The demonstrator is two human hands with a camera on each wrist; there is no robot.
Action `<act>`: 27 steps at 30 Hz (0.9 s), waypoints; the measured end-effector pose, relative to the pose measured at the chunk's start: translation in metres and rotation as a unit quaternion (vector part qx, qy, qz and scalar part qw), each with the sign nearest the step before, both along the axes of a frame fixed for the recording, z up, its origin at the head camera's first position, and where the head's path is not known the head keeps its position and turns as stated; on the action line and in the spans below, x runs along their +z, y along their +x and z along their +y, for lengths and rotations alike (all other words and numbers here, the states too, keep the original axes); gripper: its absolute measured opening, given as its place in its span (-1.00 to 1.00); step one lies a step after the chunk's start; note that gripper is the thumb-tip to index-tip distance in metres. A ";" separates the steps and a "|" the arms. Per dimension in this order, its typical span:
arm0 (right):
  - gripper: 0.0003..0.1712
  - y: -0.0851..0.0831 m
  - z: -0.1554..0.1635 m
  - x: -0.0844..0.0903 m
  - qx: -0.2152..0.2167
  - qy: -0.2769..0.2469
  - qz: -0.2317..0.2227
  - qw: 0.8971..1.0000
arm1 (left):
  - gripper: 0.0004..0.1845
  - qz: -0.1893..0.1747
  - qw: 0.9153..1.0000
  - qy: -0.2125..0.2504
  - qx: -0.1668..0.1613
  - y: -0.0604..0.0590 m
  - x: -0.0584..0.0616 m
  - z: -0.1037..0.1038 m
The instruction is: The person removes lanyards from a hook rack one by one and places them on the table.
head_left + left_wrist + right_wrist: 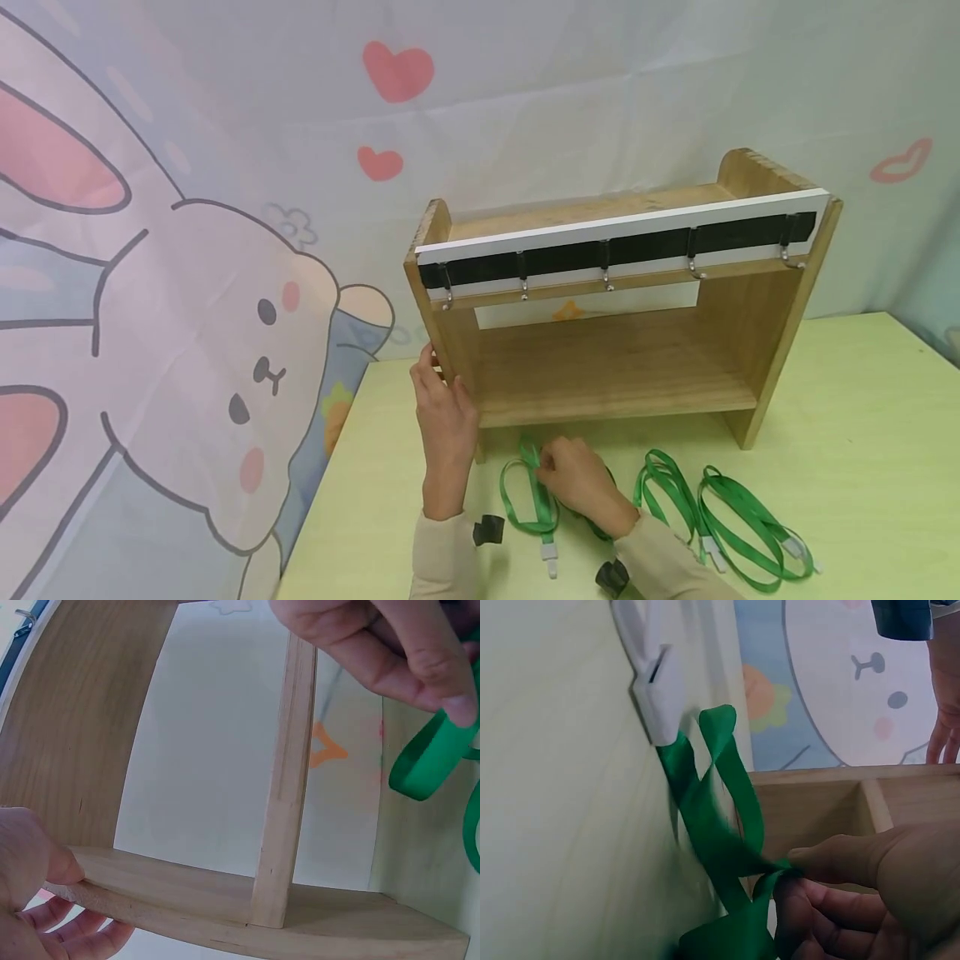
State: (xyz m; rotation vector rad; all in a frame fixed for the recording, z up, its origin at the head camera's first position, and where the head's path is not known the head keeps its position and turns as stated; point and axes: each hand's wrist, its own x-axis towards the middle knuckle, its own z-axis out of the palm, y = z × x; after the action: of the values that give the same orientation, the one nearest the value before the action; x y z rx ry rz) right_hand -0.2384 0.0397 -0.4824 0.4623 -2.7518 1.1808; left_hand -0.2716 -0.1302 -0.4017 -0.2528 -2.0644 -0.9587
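Observation:
My left hand [446, 417] grips the left side panel of a small wooden shelf [615, 367]. Thumb and fingers lie on opposite faces of that panel [172, 904] in the left wrist view. Low in front of the shelf, my right hand [581, 482] pinches a green lanyard [712, 832] between thumb and forefinger. The ribbon is twisted near the pinch, and its white plastic clip [549, 552] points toward me on the table. Part of another green lanyard [597, 531] shows from under the right hand, mostly hidden.
Two more green lanyards, one in the middle [678, 492] and one farther right [753, 512], lie looped on the pale table [862, 433]. Several metal hooks hang from a black strip [570, 256] on the white board across the shelf's top front. A printed cloth [562, 125] stands behind.

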 end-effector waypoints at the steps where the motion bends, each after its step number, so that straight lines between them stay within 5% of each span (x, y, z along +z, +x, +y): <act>1: -0.49 0.000 0.000 -0.001 0.002 0.002 0.001 1.000 | -0.36 0.000 1.000 0.000 0.000 0.000 0.000 0.000; 13: -0.70 0.000 0.000 -0.001 0.011 0.004 0.001 1.000 | -0.38 0.008 1.000 -0.001 0.002 -0.002 -0.002 -0.002; 21: -0.68 -0.002 0.002 0.010 0.007 -0.002 0.013 1.000 | -0.38 0.011 1.000 0.005 -0.003 -0.004 0.000 -0.003; 27: -0.86 -0.002 0.005 0.020 0.010 -0.005 0.019 1.000 | -0.37 -0.004 1.000 0.028 -0.007 -0.005 -0.001 -0.004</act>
State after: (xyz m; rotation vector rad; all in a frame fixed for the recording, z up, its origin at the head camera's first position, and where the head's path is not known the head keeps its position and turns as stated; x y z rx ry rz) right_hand -0.2405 0.0447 -0.4622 0.5066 -2.7143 1.1781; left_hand -0.2762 -0.1346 -0.4023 -0.2329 -2.0426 -1.0264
